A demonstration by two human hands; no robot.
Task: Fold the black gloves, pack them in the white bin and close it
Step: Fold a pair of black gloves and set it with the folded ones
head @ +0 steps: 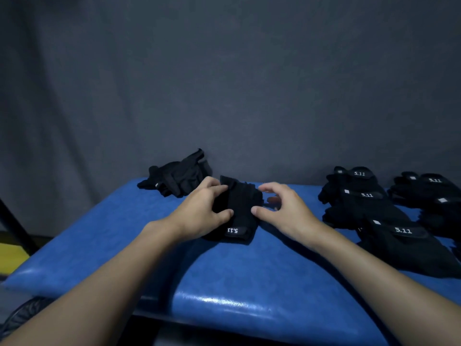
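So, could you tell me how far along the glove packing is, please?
Early: nothing visibly packed, no white bin in view. Left hand grips one glove mid-fold, right hand beside it. Flat gloves on the right remain; the rear heap is unclear.

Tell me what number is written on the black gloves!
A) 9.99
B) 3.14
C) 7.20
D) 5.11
D: white 5.11 shows on the straps of the stacked gloves at the right, and upside down on the middle glove that the left hand grips.
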